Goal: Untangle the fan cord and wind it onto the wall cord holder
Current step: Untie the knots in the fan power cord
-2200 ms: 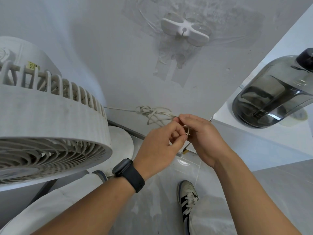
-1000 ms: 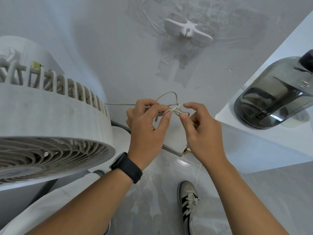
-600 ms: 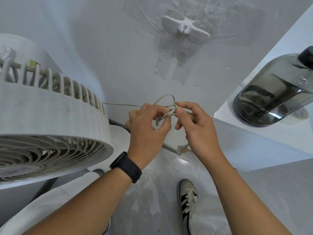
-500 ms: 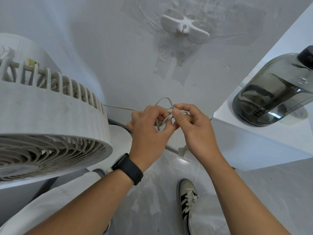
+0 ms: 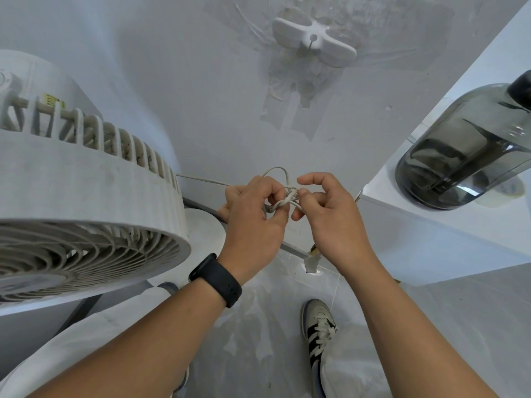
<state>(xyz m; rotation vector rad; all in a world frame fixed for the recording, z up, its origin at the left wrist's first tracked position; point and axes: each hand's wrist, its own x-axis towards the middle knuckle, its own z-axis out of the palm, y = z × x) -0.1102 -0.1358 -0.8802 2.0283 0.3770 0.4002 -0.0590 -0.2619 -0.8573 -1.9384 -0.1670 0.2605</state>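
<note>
Grey wall (image 5: 201, 81), tiled floor (image 5: 445, 326) below. Fan (image 5: 86, 211) at nine o'clock; white ledge (image 5: 459, 239) at three. Cord holder (image 5: 313, 41) at twelve, bare. Left hand (image 5: 253, 219) and right hand (image 5: 330, 216), fingers curled, pinch the knotted fan cord (image 5: 287, 196) at centre.

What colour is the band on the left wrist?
Black, a plain dark wristband, clearest in the head view, the only one.

Knotted pale cord (image 5: 284, 200) — white holder (image 5: 313, 45) bare.
</note>
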